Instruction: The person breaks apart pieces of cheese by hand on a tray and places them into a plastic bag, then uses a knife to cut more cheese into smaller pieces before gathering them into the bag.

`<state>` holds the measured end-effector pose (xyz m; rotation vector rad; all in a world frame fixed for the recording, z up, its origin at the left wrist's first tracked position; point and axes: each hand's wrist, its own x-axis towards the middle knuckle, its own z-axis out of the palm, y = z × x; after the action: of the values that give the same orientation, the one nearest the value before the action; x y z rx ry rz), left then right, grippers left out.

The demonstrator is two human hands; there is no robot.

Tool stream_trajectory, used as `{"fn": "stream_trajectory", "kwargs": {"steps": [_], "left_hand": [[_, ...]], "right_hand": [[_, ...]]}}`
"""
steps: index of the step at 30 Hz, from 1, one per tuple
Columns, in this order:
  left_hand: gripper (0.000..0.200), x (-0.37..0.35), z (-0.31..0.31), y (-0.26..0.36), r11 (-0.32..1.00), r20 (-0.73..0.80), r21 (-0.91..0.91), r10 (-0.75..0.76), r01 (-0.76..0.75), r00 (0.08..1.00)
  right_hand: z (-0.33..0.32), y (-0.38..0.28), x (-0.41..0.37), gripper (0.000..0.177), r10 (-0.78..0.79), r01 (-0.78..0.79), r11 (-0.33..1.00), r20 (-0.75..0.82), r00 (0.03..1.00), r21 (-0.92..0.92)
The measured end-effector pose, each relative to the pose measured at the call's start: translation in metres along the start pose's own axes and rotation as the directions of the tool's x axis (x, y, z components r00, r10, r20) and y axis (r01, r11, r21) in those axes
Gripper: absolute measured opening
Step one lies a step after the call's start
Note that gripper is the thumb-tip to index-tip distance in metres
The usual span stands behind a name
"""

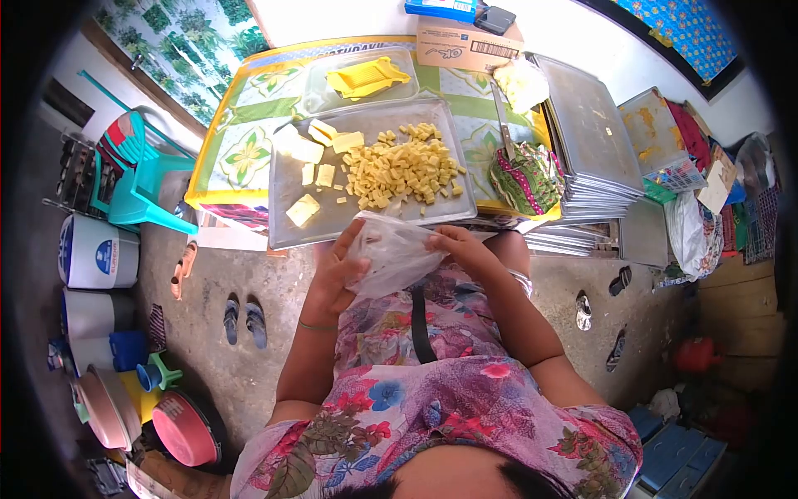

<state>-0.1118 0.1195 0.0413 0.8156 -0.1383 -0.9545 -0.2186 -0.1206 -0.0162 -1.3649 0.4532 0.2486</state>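
"While both hands are on it, where does the clear plastic bag [395, 256] sit in the head view?"

"Just off the near edge of the metal tray [287, 185], over the person's lap. Crumpled, see-through, spread between the hands."

"Grip?"

"Right hand [459, 244]: thumb and fingertips together, pinched on the bag's right edge. Left hand [332, 274]: thumb over the bag, fingers up along its left edge, clamped on it."

"Tray load?"

"Heap of small yellow pieces [403, 170], centre to right. Bigger pale-yellow blocks [307, 150] at left, one more by itself near left."

"Around the tray?"

"Far side: clear container [318, 98] with a yellow sheet-like item [370, 79] in it. Cardboard box [465, 46] right of that. On the right, a knife [501, 112], handle pointing near, its end at the patterned cloth bundle [528, 181]. Stack of metal trays [590, 125] farther right."

"Under it, and left?"

"Table [247, 158] has a green, white and yellow cover. Teal chair [151, 185] on the left, pair of flip-flops [256, 323] on the floor, nearer."
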Motion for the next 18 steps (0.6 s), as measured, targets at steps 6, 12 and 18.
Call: {"fn": "stream_trajectory", "kwargs": {"steps": [6,12,18], "left_hand": [[0.076,-0.002,0.004,0.006,0.996,0.077,0.078,-0.043,0.037,0.996],[0.058,0.030,-0.027,0.043,0.985,-0.078,-0.022,0.169,-0.171,0.983],[0.066,0.042,-0.034,0.072,0.868,-0.212,0.004,0.486,-0.496,0.848]], "right_hand": [[0.009,-0.020,-0.007,0.029,-0.189,-0.161,0.504,0.289,0.938,0.849],[-0.004,-0.035,0.043,0.040,-0.256,0.183,0.848,0.080,0.963,0.498],[-0.049,-0.084,0.081,0.090,-0.674,0.314,0.338,0.005,0.738,-0.887]]}}
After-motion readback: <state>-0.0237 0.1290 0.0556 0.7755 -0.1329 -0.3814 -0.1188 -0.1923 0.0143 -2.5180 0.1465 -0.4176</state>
